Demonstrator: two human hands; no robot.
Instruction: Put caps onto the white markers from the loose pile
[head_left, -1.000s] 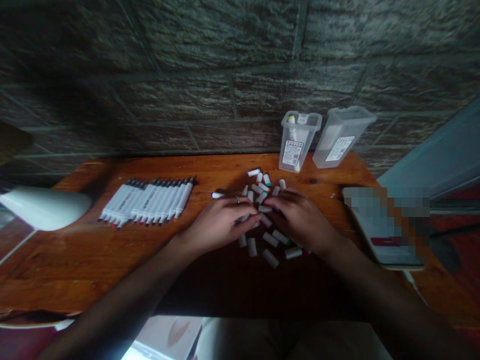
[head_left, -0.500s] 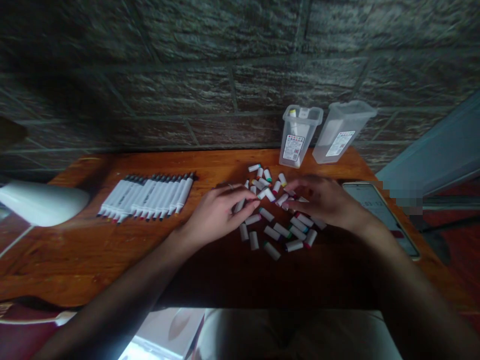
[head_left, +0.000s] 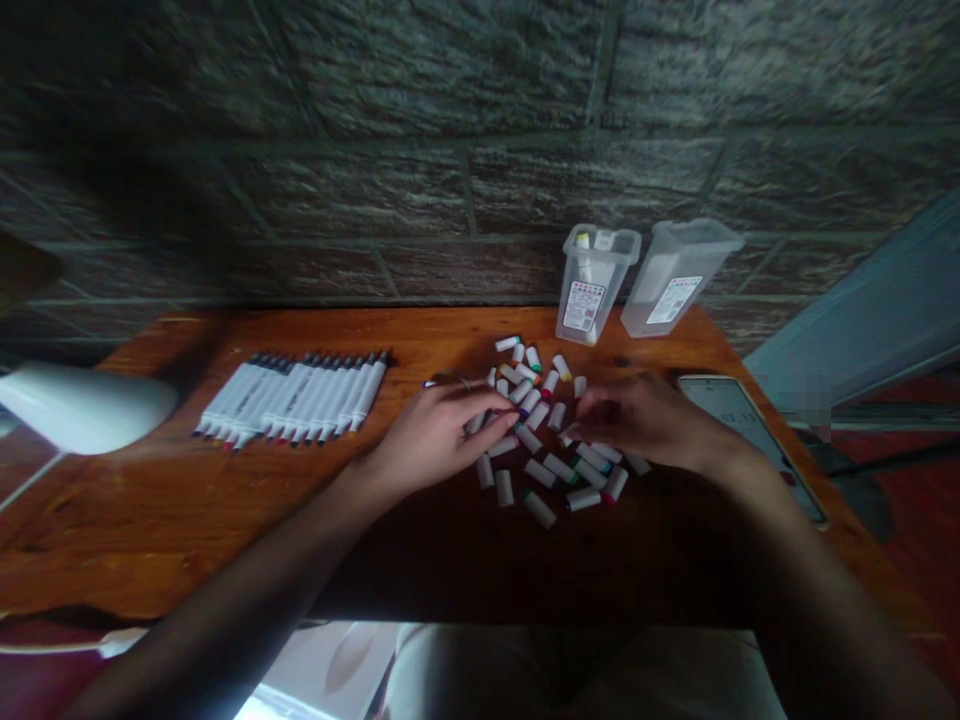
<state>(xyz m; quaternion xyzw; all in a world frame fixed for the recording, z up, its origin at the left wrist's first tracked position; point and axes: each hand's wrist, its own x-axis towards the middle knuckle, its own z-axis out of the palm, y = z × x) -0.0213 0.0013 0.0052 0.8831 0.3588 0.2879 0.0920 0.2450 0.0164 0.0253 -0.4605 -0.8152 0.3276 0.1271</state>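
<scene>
A marker with a blue end (head_left: pixel 429 384) juts out behind the knuckles of my left hand (head_left: pixel 442 425). The fingers of that hand are curled round it, and most of its length is hidden. White marker caps with coloured ends (head_left: pixel 529 440) lie scattered between and in front of my hands. My right hand (head_left: pixel 637 420) is over the right side of this pile. Its bent fingertips close on a white cap (head_left: pixel 568 434), partly covered by the fingers. To the left, several white markers (head_left: pixel 292 398) lie side by side in a row, dark ends toward the wall.
Two clear plastic cases stand against the brick wall: one case (head_left: pixel 592 290) holds a yellow-ended marker, while the other case (head_left: pixel 679 280) leans beside it. A phone (head_left: pixel 750 435) lies near the table's right edge. A white lamp head (head_left: pixel 90 408) is at far left.
My right hand has come lower and its fingers have drawn together among the caps. My left hand stays nearly in place. The view has tilted slightly.
</scene>
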